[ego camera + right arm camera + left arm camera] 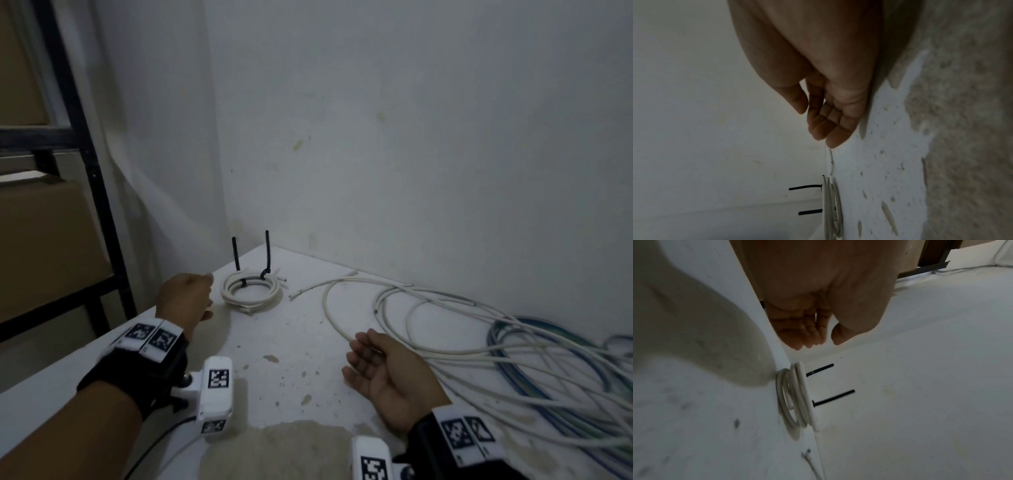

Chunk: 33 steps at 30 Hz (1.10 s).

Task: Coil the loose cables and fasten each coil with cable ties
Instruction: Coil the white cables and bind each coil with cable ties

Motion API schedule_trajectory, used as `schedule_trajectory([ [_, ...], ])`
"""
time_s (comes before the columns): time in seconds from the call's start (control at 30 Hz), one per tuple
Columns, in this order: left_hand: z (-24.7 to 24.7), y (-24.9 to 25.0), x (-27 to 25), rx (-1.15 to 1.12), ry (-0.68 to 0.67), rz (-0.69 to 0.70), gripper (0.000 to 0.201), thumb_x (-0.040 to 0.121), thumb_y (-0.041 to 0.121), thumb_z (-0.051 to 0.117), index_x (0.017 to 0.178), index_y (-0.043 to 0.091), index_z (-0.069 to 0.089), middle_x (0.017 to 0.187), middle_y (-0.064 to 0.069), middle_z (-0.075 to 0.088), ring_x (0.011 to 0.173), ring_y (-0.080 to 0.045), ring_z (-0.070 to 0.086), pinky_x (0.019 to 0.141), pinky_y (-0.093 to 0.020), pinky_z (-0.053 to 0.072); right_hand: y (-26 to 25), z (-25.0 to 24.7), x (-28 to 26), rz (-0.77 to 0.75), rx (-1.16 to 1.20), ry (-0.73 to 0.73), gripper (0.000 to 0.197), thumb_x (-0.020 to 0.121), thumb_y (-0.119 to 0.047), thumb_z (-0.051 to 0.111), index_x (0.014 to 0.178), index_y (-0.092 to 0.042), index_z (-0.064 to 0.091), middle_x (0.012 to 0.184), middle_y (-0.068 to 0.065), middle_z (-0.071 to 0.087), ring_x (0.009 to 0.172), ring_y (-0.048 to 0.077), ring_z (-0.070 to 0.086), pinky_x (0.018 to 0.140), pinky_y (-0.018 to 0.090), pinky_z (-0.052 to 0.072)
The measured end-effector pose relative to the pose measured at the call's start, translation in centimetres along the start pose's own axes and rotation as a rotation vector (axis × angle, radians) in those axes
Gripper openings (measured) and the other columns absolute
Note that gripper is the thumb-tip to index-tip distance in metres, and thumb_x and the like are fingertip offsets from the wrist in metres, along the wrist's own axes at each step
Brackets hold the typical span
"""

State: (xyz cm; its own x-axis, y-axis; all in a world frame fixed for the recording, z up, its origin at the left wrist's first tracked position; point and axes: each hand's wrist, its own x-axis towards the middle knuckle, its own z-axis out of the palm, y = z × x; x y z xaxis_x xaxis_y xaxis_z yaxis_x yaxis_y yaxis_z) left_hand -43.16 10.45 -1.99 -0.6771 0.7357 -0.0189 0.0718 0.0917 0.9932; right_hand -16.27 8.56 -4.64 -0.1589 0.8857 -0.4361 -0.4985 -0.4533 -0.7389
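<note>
Both hands sit empty on the table [294, 342]: right hand [383, 373] palm-up, fingers relaxed, by the loose cables [445, 329], likely to gather them; left hand [185, 298], fingers loosely curled, beside the tied coil [251, 289] near the corner.

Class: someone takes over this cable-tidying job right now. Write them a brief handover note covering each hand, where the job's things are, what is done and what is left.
Left hand: empty, relaxed, beside the white coil.
Right hand: empty, palm up, by the loose white cables.
Done: one white coil fastened with two black ties, tails sticking up, near the table's back corner.
Left: loose white cables and the blue cables on the right, uncoiled and untied. No spare ties visible.
</note>
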Motion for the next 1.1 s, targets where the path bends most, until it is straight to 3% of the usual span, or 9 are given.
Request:
schedule_trajectory([
  [0.3, 4.4, 0.5, -13.9, 0.036, -0.317, 0.252, 0.015, 0.093, 0.011, 0.054, 0.085, 0.002, 0.063, 0.072, -0.013, 0.057, 0.066, -0.025, 0.049, 0.060, -0.030, 0.043, -3.6, -6.8, -9.5, -0.091, -0.336, 0.032, 0.013, 0.090, -0.014, 0.057, 0.083, -0.006, 0.064, 0.066, 0.007, 0.065, 0.052, 0.018, 0.057, 0.049, 0.029, 0.046],
  [0.4, 7.8, 1.1, -19.7, -0.021, -0.438, 0.268, 0.012, 0.093, 0.012, 0.055, 0.086, 0.008, 0.063, 0.068, -0.011, 0.057, 0.062, -0.024, 0.049, 0.058, -0.030, 0.042, -5.1, -11.1, -14.2, -0.089, -0.420, 0.024, 0.017, 0.091, -0.017, 0.056, 0.082, -0.007, 0.066, 0.070, 0.007, 0.066, 0.056, 0.019, 0.059, 0.051, 0.029, 0.047],
  [0.57, 14.5, 0.7, -29.2, -0.105, -0.665, 0.242, 0.010, 0.091, 0.006, 0.057, 0.083, 0.005, 0.063, 0.065, -0.008, 0.059, 0.057, -0.018, 0.052, 0.053, -0.027, 0.042, -7.9, -18.1, -20.6, -0.158, -0.555, 0.123, 0.019, 0.094, -0.019, 0.055, 0.084, -0.007, 0.067, 0.072, 0.005, 0.067, 0.059, 0.018, 0.060, 0.052, 0.029, 0.047],
  [0.8, 22.1, -2.2, -35.0, -0.116, -0.904, 0.014, 0.014, 0.091, 0.005, 0.059, 0.080, 0.009, 0.067, 0.074, -0.008, 0.065, 0.079, -0.025, 0.059, 0.073, -0.034, 0.045, -11.0, -25.5, -24.7, -0.219, -1.019, 0.374, 0.026, 0.095, -0.028, 0.051, 0.087, -0.014, 0.071, 0.086, 0.000, 0.071, 0.067, 0.008, 0.062, 0.055, 0.017, 0.047],
  [0.9, 22.9, -2.6, -35.2, -0.203, -0.904, -0.078, 0.014, 0.092, 0.002, 0.056, 0.084, 0.006, 0.066, 0.078, -0.013, 0.066, 0.078, -0.026, 0.059, 0.073, -0.033, 0.045, -12.1, -27.6, -24.5, -0.245, -1.275, 0.395, 0.038, 0.095, -0.028, 0.049, 0.091, 0.005, 0.067, 0.096, 0.020, 0.067, 0.076, 0.028, 0.062, 0.057, 0.020, 0.041],
  [0.97, 22.8, -2.7, -35.3, -0.298, -0.875, -0.139, 0.016, 0.092, -0.001, 0.053, 0.081, 0.002, 0.064, 0.078, -0.016, 0.063, 0.075, -0.026, 0.058, 0.074, -0.033, 0.046, -12.7, -28.2, -23.7, -0.290, -1.384, 0.401, 0.040, 0.095, -0.026, 0.050, 0.075, 0.008, 0.060, 0.081, 0.029, 0.058, 0.071, 0.035, 0.057, 0.056, 0.024, 0.033],
  [1.03, 22.6, -2.9, -35.4, -0.354, -0.857, -0.177, 0.016, 0.093, -0.001, 0.051, 0.083, 0.000, 0.063, 0.078, -0.016, 0.063, 0.076, -0.026, 0.059, 0.078, -0.035, 0.048, -13.4, -28.0, -22.4, -0.304, -1.473, 0.420, 0.037, 0.094, -0.023, 0.049, 0.064, -0.002, 0.047, 0.065, 0.018, 0.046, 0.062, 0.026, 0.048, 0.054, 0.026, 0.030],
  [1.1, 22.5, -3.0, -35.3, -0.373, -0.858, -0.191, 0.016, 0.094, -0.002, 0.049, 0.084, 0.000, 0.062, 0.078, -0.015, 0.063, 0.077, -0.025, 0.059, 0.082, -0.035, 0.049, -14.3, -27.7, -20.4, -0.312, -1.551, 0.435, 0.033, 0.094, -0.021, 0.048, 0.075, 0.003, 0.061, 0.077, 0.013, 0.060, 0.077, 0.028, 0.059, 0.063, 0.027, 0.040],
])
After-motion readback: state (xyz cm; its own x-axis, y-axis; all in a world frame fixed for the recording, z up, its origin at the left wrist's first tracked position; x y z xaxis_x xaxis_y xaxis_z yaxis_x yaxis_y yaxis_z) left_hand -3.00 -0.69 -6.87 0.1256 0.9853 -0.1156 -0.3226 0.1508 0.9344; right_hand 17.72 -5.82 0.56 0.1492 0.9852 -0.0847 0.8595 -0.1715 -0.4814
